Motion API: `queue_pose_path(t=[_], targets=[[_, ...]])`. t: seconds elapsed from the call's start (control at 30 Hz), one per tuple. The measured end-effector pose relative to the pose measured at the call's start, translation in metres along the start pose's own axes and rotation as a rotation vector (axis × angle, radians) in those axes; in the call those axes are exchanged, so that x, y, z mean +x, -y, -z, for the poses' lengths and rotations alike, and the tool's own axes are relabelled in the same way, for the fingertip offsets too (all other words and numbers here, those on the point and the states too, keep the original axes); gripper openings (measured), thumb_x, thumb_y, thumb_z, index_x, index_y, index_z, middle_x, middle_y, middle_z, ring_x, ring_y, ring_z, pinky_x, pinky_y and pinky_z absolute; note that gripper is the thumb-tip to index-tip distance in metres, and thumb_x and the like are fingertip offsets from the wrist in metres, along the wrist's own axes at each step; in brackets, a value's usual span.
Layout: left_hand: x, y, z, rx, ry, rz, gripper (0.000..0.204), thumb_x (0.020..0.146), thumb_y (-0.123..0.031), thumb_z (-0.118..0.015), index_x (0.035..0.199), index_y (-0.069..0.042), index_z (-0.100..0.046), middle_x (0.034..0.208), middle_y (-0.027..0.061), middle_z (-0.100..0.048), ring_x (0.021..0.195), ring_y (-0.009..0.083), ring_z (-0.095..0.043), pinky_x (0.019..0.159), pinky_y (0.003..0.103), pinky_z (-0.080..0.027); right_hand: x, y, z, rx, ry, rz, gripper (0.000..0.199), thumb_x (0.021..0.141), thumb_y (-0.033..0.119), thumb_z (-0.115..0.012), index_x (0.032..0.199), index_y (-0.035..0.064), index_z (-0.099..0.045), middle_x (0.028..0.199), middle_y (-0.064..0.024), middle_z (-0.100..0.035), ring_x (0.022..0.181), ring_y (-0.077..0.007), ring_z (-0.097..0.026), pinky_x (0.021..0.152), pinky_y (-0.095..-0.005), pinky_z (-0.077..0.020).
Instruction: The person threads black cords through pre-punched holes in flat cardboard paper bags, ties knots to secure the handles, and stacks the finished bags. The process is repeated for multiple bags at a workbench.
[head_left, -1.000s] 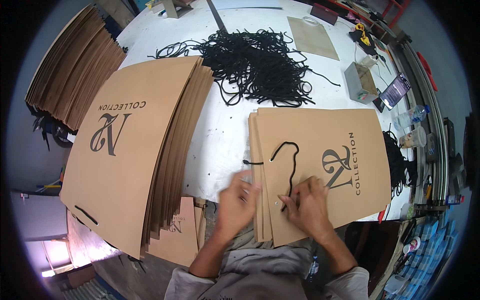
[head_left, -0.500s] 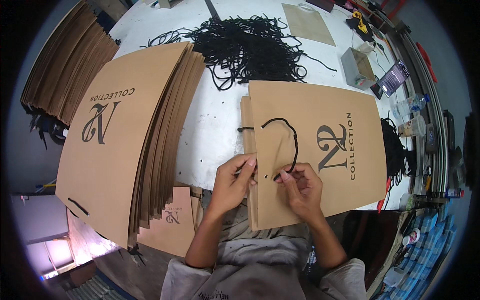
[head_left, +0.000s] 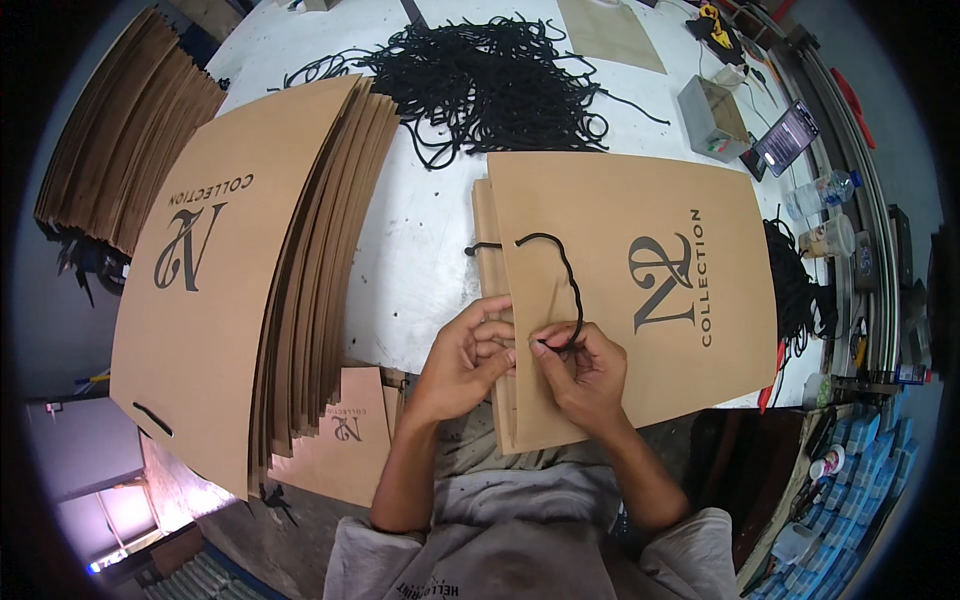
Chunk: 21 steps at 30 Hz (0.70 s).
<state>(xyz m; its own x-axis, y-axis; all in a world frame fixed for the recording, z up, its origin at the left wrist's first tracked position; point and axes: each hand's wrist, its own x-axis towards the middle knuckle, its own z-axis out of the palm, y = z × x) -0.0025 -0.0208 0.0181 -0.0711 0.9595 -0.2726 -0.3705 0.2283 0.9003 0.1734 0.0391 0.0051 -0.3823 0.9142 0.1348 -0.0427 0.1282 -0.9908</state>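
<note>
One cord end seated, one still in hand

Head view: top brown paper bag [head_left: 640, 290] lies flat at 3 o'clock of table centre. Black cord handle [head_left: 562, 272] is anchored at its far hole; its near end is pinched in the right hand [head_left: 585, 368]. Left hand [head_left: 468, 360] grips the bag's edge, touching the right. Judgement: roughly half threaded. Loose cord pile [head_left: 490, 80] at 12 o'clock; bag stack [head_left: 230, 270] at 9 o'clock.

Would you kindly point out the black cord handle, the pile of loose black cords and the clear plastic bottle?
black cord handle [head_left: 568, 272], head view, middle of its loop.
pile of loose black cords [head_left: 490, 82], head view, centre of the heap.
clear plastic bottle [head_left: 820, 193], head view, its body.
</note>
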Motion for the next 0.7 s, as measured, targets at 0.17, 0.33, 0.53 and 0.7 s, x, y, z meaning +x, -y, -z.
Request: queue_pose_path(t=[0.17, 0.33, 0.53, 0.7], targets=[[0.002, 0.008, -0.004, 0.069, -0.036, -0.005, 0.057, 0.092, 0.013, -0.063, 0.146, 0.002, -0.046, 0.108, 0.0112, -0.070, 0.090, 0.0127, -0.070, 0.079, 0.026, -0.057, 0.005, -0.004, 0.009, -0.176, 0.100, 0.104, 0.012, 0.089, -0.002, -0.074, 0.096, -0.0020, -0.064, 0.095, -0.0078, -0.072, 0.082, -0.0088, -0.062, 0.074, -0.0242, -0.0490], [-0.010, -0.002, 0.005, 0.375, -0.299, -0.136, 0.047, 0.088, 0.010, -0.062, 0.134, 0.003, -0.056, 0.102, 0.0108, -0.071, 0.088, 0.0133, -0.070, 0.081, 0.028, -0.060, 0.002, -0.007, 0.016, 0.008, 0.027, -0.026, 0.023, 0.085, -0.001, -0.078, 0.102, -0.0016, -0.063, 0.099, -0.0072, -0.062, 0.084, -0.0107, -0.058, 0.077, -0.0243, -0.0482], [-0.034, -0.023, 0.040, 0.265, -0.588, -0.396, 0.030, 0.085, 0.010, -0.063, 0.115, 0.005, -0.062, 0.102, 0.0134, -0.072, 0.087, 0.0142, -0.069, 0.080, 0.030, -0.061, 0.004, 0.016, 0.008, -0.213, 0.003, 0.115, 0.031, 0.083, 0.003, -0.081, 0.109, -0.0025, -0.065, 0.111, -0.0134, -0.063, 0.094, -0.0176, -0.064, 0.079, -0.0279, -0.0521], [-0.042, -0.034, -0.018, 0.164, -0.326, -0.368, 0.023, 0.090, 0.004, -0.068, 0.113, 0.006, -0.064, 0.098, 0.0114, -0.071, 0.084, 0.0127, -0.068, 0.072, 0.025, -0.056, 0.005, 0.048, -0.017, -0.228, 0.112, 0.307, 0.026, 0.084, -0.004, -0.077, 0.110, -0.0049, -0.070, 0.103, -0.0194, -0.070, 0.096, -0.0266, -0.072, 0.076, -0.0341, -0.0579]])
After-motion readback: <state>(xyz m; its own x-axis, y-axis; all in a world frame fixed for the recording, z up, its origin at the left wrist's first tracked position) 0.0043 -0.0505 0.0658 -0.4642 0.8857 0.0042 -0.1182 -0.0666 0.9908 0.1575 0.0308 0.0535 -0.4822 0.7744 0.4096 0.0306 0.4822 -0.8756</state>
